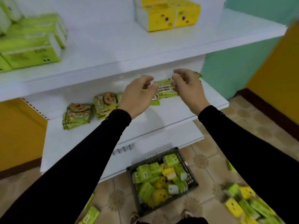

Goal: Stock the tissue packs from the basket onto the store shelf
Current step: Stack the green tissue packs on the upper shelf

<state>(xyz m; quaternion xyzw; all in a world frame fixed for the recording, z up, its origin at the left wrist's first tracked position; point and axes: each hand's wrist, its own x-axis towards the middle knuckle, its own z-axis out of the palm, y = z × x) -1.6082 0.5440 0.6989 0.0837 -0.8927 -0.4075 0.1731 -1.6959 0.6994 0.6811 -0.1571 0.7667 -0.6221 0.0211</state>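
Your left hand (137, 92) and right hand (186, 84) hover over the white metal middle shelf (178, 110), fingers loosely curled. Between and under them lies a flat green plastic-wrapped tissue pack (163, 89). Whether any fingertip pinches its wrapper, I cannot tell; motion blur hides the contact.

To the left of that pack on the same shelf lie two more green wrapped bundles (90, 109), side by side.

Below the shelf, on the tiled floor, stands the dark plastic mesh basket (192, 178), holding many small green and yellow tissue packs (155, 180).

Handling judgement: the packs look light and soft, and the film wrapper is likely slick and crinkly. Take each by its short ends, squeezing lightly; a hard pinch would dent it. Crushing is the only likely damage.
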